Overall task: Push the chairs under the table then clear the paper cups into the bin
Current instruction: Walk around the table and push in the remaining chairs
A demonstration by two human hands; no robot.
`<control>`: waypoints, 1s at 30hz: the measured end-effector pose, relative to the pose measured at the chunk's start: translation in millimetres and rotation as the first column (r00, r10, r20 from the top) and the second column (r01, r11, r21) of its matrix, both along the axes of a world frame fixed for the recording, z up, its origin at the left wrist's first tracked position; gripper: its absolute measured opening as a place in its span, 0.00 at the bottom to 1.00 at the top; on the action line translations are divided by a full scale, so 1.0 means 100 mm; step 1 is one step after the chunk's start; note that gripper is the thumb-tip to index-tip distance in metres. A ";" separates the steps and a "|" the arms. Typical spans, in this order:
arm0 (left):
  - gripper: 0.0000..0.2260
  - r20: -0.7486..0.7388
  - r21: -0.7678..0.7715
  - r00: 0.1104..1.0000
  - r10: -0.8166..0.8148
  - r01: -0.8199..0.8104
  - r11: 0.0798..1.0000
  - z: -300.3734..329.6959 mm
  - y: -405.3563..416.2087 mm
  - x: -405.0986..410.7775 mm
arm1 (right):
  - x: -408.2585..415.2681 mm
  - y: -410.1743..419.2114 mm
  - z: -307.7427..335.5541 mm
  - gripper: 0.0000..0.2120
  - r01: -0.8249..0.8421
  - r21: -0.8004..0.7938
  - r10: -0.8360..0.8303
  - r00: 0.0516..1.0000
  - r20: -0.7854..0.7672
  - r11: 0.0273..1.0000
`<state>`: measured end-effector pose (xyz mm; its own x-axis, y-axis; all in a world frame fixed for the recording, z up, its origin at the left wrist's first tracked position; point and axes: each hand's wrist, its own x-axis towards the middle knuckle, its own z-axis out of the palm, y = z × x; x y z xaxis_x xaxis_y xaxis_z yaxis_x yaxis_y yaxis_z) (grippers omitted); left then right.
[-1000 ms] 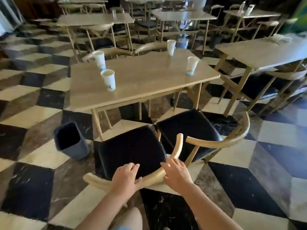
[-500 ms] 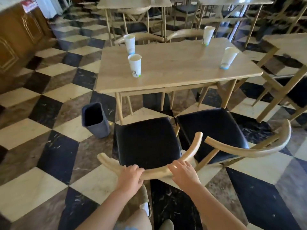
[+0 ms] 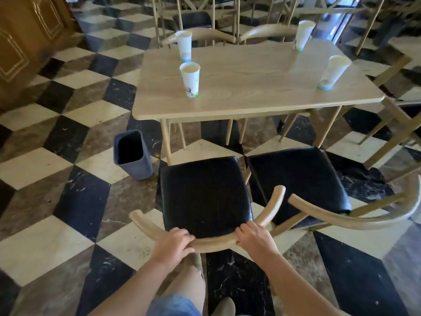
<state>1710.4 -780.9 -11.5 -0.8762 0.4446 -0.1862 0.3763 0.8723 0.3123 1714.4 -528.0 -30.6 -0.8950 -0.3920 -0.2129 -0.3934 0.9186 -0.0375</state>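
My left hand [image 3: 174,244] and my right hand [image 3: 255,238] both grip the curved wooden backrest of the left chair [image 3: 205,192], whose black seat stands just short of the light wooden table [image 3: 250,94]. A second black-seated chair [image 3: 300,179] stands beside it on the right, also out from the table. Several white paper cups stand upright on the table: one near the left front [image 3: 190,79], one behind it [image 3: 184,46], one at the far right back [image 3: 304,35], one at the right front [image 3: 332,73]. A grey bin [image 3: 133,155] stands on the floor by the table's left front leg.
Two more chairs are tucked in at the table's far side [image 3: 200,36]. Another table and chair frame [image 3: 401,115] crowd the right. A wooden cabinet [image 3: 25,42] fills the far left. The floor is checkered tile.
The view has come closer and squarer to the table. The left chair has turned to face the table, with both hands still holding its backrest.
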 end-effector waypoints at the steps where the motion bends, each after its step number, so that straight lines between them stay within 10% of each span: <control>1: 0.14 -0.007 0.012 1.000 0.003 -0.003 1.000 -0.01 0.00 -0.01 | -0.02 0.02 -0.02 0.20 -0.012 0.003 0.012 1.000 -0.005 1.000; 30: 0.16 -0.061 0.121 0.978 -0.197 0.203 0.972 -0.21 -0.23 -1.47 | -1.40 -0.09 0.05 0.21 -0.024 -0.078 0.014 0.993 -0.118 0.997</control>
<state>1563.0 -803.8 -32.6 -0.7735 0.6291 -0.0774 0.5564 0.7324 0.3923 1574.2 -537.4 -25.2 -0.9042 -0.4205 -0.0746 -0.4167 0.9070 -0.0619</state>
